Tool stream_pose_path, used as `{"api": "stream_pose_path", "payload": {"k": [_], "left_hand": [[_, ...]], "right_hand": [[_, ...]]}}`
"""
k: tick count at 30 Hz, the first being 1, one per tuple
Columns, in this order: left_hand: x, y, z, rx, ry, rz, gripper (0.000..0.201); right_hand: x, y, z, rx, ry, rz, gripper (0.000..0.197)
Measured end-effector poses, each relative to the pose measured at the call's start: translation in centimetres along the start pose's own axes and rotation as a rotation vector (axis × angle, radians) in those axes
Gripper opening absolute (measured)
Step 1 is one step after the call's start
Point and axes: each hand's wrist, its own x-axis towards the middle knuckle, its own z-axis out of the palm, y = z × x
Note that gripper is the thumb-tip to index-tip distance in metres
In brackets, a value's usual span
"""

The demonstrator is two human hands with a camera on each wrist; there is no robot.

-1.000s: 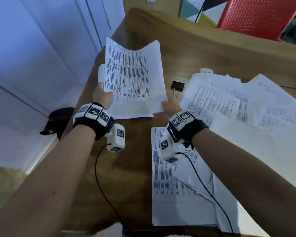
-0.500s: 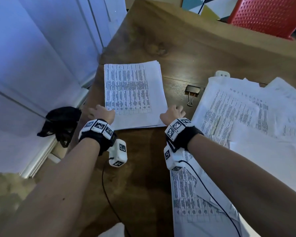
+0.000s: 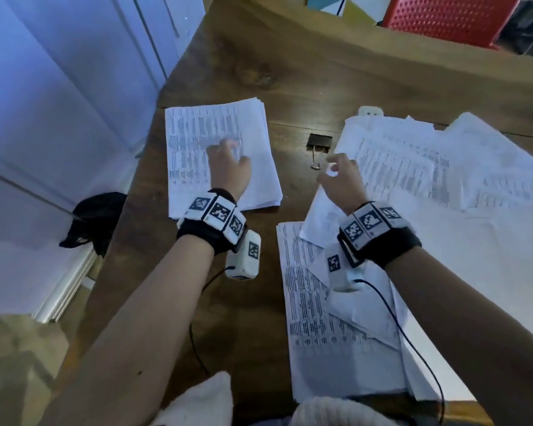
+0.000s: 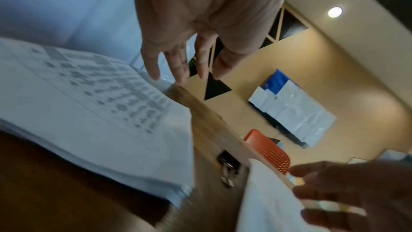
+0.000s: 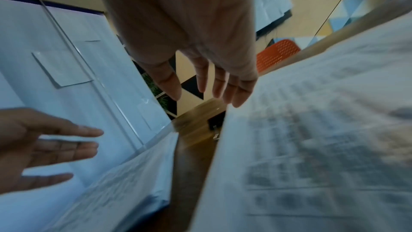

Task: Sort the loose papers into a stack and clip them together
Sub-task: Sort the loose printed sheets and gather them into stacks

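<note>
A squared stack of printed papers [image 3: 194,133] [image 4: 93,112] lies flat at the table's left. My left hand [image 3: 228,167] [image 4: 189,55] hovers over it with fingers straight, holding nothing. A black binder clip [image 3: 320,142] [image 4: 227,163] [image 5: 215,123] lies on the wood between the stack and a spread of loose sheets [image 3: 413,186] [image 5: 312,138] on the right. Beside the clip, my right hand [image 3: 340,176] [image 5: 211,77] is over the left edge of the loose sheets, fingers extended and empty.
The wooden table [image 3: 305,72] runs back to a red chair [image 3: 450,16]. A white socket block [image 3: 370,111] pokes out behind the loose sheets. More printed pages [image 3: 320,333] lie near the front edge. A black object [image 3: 90,219] lies off the table's left.
The stack, held up on edge by both hands a second ago, now lies flat and released. My left hand has moved over it; my right hand has shifted toward the clip.
</note>
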Motion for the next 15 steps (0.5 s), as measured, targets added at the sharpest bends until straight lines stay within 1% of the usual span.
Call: {"api": "stream_pose_path", "payload": {"k": [2, 4, 7, 8, 10, 11, 13, 15], "left_hand": [[-2.2, 1.9, 2.1, -0.013, -0.091, 0.108, 0.025], [-4.7, 2.9, 4.5, 0.005, -0.223, 0.164, 0.025], [-7.6, 2.9, 8.3, 0.105, -0.384, 0.14, 0.019], [-8.4, 2.8, 9.3, 0.154, -0.424, 0.117, 0.023], [-10.4, 2.6, 11.3, 0.245, -0.473, 0.069, 0.038], [-11.5, 2.6, 12.2, 0.27, -0.479, 0.055, 0.041], [-13.4, 2.6, 13.8, 0.277, -0.479, 0.057, 0.041], [-14.8, 2.6, 15.2, 0.267, -0.49, 0.074, 0.034]], "right_hand": [[-1.8, 3.0, -2.6, -0.07, 0.016, 0.029, 0.042], [-3.6, 6.0, -4.5, -0.16, -0.001, 0.096, 0.048], [-6.2, 9.6, -5.9, -0.25, -0.039, 0.203, 0.064], [-7.2, 10.6, -6.2, -0.3, -0.043, 0.228, 0.07], [-9.1, 12.3, -5.9, -0.427, -0.089, 0.261, 0.082], [-10.0, 13.2, -5.7, -0.485, -0.124, 0.266, 0.084], [-11.5, 14.5, -5.1, -0.572, -0.155, 0.24, 0.081], [-12.4, 15.6, -4.8, -0.647, -0.117, 0.17, 0.071]]}}
